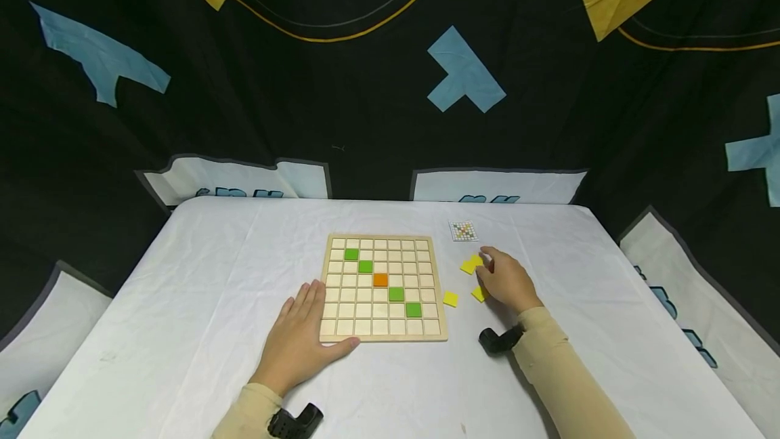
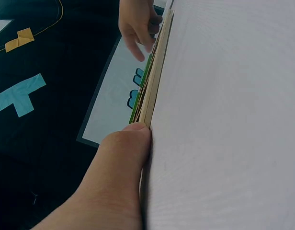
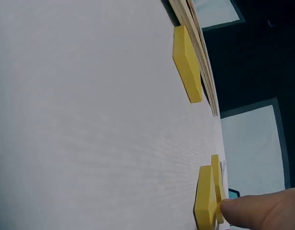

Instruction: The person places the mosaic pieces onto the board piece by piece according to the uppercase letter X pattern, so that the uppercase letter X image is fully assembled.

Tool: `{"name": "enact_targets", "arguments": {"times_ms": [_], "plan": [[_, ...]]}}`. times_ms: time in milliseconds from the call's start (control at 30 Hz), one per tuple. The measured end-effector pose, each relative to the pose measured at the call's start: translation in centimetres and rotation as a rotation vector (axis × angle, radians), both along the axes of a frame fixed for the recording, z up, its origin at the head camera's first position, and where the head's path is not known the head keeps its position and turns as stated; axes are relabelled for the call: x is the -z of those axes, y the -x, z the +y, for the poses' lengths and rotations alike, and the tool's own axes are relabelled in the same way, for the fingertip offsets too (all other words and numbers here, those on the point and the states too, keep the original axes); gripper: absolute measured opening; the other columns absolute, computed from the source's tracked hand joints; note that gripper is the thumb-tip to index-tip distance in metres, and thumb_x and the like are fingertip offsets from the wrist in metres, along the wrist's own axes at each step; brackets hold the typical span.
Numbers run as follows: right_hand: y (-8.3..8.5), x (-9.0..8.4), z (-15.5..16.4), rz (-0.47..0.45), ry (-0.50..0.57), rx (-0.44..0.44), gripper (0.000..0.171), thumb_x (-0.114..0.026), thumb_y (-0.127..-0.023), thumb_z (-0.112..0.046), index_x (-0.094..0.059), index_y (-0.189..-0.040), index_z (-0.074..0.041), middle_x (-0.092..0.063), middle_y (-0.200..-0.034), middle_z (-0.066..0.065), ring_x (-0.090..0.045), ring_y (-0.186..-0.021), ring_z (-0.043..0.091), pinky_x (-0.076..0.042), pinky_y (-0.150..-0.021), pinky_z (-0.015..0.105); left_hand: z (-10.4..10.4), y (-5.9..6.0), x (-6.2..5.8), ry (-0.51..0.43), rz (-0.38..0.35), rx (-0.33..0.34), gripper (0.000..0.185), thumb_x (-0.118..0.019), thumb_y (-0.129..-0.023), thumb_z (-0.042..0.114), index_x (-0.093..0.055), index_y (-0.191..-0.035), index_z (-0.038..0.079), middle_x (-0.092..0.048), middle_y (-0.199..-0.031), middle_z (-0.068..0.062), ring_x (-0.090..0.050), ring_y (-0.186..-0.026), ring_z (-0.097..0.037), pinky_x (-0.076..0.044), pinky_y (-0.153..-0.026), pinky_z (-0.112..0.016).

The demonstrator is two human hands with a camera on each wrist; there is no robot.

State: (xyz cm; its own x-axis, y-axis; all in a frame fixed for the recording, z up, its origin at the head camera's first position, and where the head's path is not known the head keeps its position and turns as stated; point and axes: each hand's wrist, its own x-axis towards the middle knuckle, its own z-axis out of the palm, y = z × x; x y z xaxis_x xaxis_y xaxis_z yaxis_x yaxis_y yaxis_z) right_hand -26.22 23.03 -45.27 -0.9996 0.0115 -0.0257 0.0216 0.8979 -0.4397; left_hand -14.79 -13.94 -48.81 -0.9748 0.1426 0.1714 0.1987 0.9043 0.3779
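A square wooden grid board (image 1: 384,338) lies on the white table, with several green tiles (image 1: 396,294) and one orange tile (image 1: 380,280) among its pale squares. My left hand (image 1: 298,337) rests at its lower left corner, fingers straight along the left side and thumb at the near edge. To the right of the board lie several loose yellow tiles (image 1: 450,299). Over the farther ones hovers my right hand (image 1: 507,281), thumb and index finger apart. In the right wrist view, the thumb (image 3: 253,209) meets the end of a yellow tile (image 3: 217,184).
Beyond the yellow tiles lies a small card (image 1: 464,231) printed with a coloured grid. A white cloth covers the table (image 1: 152,330). Black curtains (image 1: 365,120) with blue and yellow shapes hang behind it. Each wrist wears a black camera (image 1: 501,341).
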Motion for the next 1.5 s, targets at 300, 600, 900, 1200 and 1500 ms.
{"name": "enact_targets", "arguments": {"times_ms": [300, 600, 900, 1200, 1500], "plan": [[0.5, 0.3, -0.2, 0.039, 0.046, 0.029, 0.029, -0.067, -0.093, -0.017, -0.061, -0.119, -0.006, -0.061, -0.106, 0.014, -0.057, -0.092, 0.026, -0.051, -0.082, 0.042, 0.0, -0.1, -0.1, -0.004, -0.004, 0.000, 0.120, -0.058, -0.076, 0.082, -0.028, -0.154, -0.003, -0.027, -0.163, -0.018, -0.024, -0.152, -0.037, -0.020, -0.123, -0.055], [1.3, -0.6, -3.2, 0.133, 0.113, 0.066, 0.017, -0.069, -0.093, -0.020, -0.064, -0.108, -0.013, -0.066, -0.100, 0.007, -0.056, -0.077, 0.022, -0.043, -0.062, 0.029, 0.0, 0.0, -0.1, -0.004, -0.004, -0.004, 0.121, -0.059, -0.075, 0.082, -0.028, -0.154, -0.003, -0.027, -0.162, -0.018, -0.024, -0.152, -0.037, -0.021, -0.123, -0.055], [2.0, -1.0, -8.3, 0.102, 0.243, -0.135, 0.013, -0.072, -0.091, -0.017, -0.068, -0.103, -0.014, -0.068, -0.092, 0.003, -0.058, -0.082, 0.020, -0.046, -0.070, 0.033, 0.0, -0.1, -0.2, -0.005, -0.004, -0.003, 0.121, -0.058, -0.075, 0.083, -0.028, -0.154, -0.003, -0.027, -0.162, -0.018, -0.024, -0.151, -0.037, -0.021, -0.123, -0.055], [2.4, -0.5, -10.7, 0.089, 0.178, -0.185, 0.013, -0.072, -0.092, -0.017, -0.069, -0.105, -0.016, -0.067, -0.091, 0.001, -0.058, -0.082, 0.017, -0.051, -0.077, 0.035, 0.0, 0.0, -0.1, 0.001, -0.006, -0.003, 0.121, -0.057, -0.075, 0.084, -0.027, -0.155, -0.002, -0.026, -0.163, -0.017, -0.023, -0.152, -0.036, -0.021, -0.123, -0.055], [2.1, -0.7, -11.1, 0.025, 0.103, -0.199, 0.023, -0.072, -0.092, -0.019, -0.075, -0.114, -0.015, -0.064, -0.098, 0.002, -0.057, -0.086, 0.018, -0.051, -0.081, 0.034, 0.0, -0.1, -0.1, -0.005, -0.006, -0.004, 0.121, -0.059, -0.075, 0.083, -0.027, -0.155, -0.003, -0.026, -0.163, -0.018, -0.024, -0.152, -0.036, -0.020, -0.123, -0.055]]}}
